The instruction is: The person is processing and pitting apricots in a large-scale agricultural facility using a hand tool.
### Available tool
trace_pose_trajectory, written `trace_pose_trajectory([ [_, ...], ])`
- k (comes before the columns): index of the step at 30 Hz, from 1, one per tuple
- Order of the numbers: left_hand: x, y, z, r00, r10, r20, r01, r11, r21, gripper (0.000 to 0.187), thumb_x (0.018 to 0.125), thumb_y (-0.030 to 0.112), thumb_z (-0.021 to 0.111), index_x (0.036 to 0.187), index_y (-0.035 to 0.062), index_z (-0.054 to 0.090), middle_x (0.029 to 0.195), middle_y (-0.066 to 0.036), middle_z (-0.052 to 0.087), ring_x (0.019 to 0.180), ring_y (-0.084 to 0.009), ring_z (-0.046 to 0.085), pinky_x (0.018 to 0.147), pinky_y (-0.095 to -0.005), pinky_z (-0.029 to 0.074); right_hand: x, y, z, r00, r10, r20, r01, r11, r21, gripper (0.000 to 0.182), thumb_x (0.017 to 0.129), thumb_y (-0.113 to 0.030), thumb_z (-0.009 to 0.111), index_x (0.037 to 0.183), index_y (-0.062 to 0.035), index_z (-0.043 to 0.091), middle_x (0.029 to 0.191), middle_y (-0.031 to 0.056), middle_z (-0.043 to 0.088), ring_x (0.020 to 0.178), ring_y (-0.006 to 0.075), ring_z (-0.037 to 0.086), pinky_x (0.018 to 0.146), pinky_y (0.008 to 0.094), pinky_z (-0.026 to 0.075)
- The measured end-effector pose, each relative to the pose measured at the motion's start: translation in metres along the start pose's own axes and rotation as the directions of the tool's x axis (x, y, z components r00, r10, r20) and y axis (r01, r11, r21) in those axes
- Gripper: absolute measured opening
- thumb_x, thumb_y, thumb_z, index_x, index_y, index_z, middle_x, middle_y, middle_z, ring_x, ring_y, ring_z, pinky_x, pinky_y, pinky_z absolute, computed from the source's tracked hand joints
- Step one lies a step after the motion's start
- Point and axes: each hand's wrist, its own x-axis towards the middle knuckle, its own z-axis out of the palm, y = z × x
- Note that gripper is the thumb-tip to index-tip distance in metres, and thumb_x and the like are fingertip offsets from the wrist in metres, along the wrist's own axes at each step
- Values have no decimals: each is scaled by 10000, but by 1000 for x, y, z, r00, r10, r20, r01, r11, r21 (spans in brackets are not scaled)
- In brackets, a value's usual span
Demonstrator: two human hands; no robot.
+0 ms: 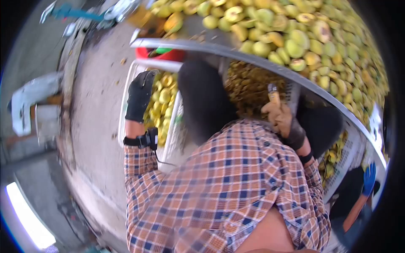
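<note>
Fruit halves [164,98] in white crate [160,63] lie just beside left hand [140,95], on its inner side; left nearer than right. Left fingers: grasping or released, cannot tell. Right hand [282,120] clasps short tool [274,95], long axis pointing away from torso, toward metal table edge [236,52], fruit heap [295,42] beyond.

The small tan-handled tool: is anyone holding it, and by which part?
Yes: the gloved right hand grips the small tan-handled tool by its handle, leaving the dark, banded end sticking out.
</note>
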Motion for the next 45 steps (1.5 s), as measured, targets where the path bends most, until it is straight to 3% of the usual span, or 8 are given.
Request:
trace_pose_trajectory([
  [5, 116, 121, 106, 873, 466, 143, -460, 885, -79, 289, 906, 213, 659, 1113, 11, 659, 1015, -172, 696, 948, -291, 673, 857, -370, 515, 3, -10, 8, 988, 85, -125, -77, 994, 73, 234, 968, -296, 565, 942, -63, 577, 626, -41, 477, 474, 33, 410, 416, 194, 329],
  [9, 175, 146, 206, 904, 332, 271, -411, 850, 329, 779, 744, 504, 773, 1247, -12, 478, 1076, -253, 649, 1001, -413, 627, 860, -480, 498, -7, -9, 10, 983, 0, -182, 3, 1000, 15, 257, 956, -312, 579, 919, -58, 565, 635, -43, 485, 492, 27, 423, 430, 195, 344],
  [13, 187, 128, 221, 907, 329, 264, -351, 935, 41, 664, 778, 403, 781, 1190, -15, 472, 1042, -218, 647, 963, -370, 649, 818, -446, 520, -12, -17, 12, 984, -27, -176, 29, 1000, 12, 253, 949, -314, 573, 920, -63, 566, 634, -35, 484, 509, 36, 431, 448, 210, 352],
  [15, 163, 149, 196, 899, 57, 434, 281, 685, -672, 459, 916, 374, 644, 1194, 28, 528, 1020, -81, 638, 918, -193, 635, 781, -391, 526, -15, -36, 19, 986, 1, -164, -1, 1000, 2, 256, 947, -315, 568, 919, -60, 567, 629, -29, 483, 498, 46, 430, 444, 217, 350],
  [21, 107, 181, 198, 881, -40, 472, 474, 70, -878, 590, 941, 572, 498, 1200, 47, 576, 1062, -73, 635, 976, -226, 609, 878, -402, 506, 23, -62, 33, 989, -111, -98, 99, 988, -116, 326, 937, -360, 572, 994, -40, 587, 624, -3, 520, 493, 64, 457, 441, 235, 349],
  [35, 47, 223, 188, 816, 91, 571, 547, 200, -813, 566, 1013, 545, 328, 1190, 55, 550, 1065, -109, 621, 979, -236, 599, 922, -383, 480, 21, -57, 42, 979, -205, 3, 205, 979, -9, 314, 959, -335, 529, 868, -40, 585, 627, -5, 527, 548, 79, 471, 497, 252, 366],
  [39, 49, 202, 210, 958, 256, 133, -95, 715, -693, 564, 1009, 548, 340, 1170, 52, 554, 1025, -118, 631, 933, -244, 614, 855, -387, 510, 13, -63, 51, 993, -112, -42, 113, 993, 26, 321, 950, -350, 532, 842, -52, 577, 548, -20, 468, 434, 85, 402, 412, 263, 313],
  [45, 42, 219, 188, 890, 46, 454, 392, 433, -811, 554, 1025, 513, 320, 1090, 26, 576, 957, -142, 649, 857, -252, 633, 746, -355, 532, 13, -44, 41, 953, -63, 296, -32, 951, 307, 316, 946, -361, 537, 865, -58, 578, 517, -47, 395, 378, 75, 329, 361, 261, 229],
])
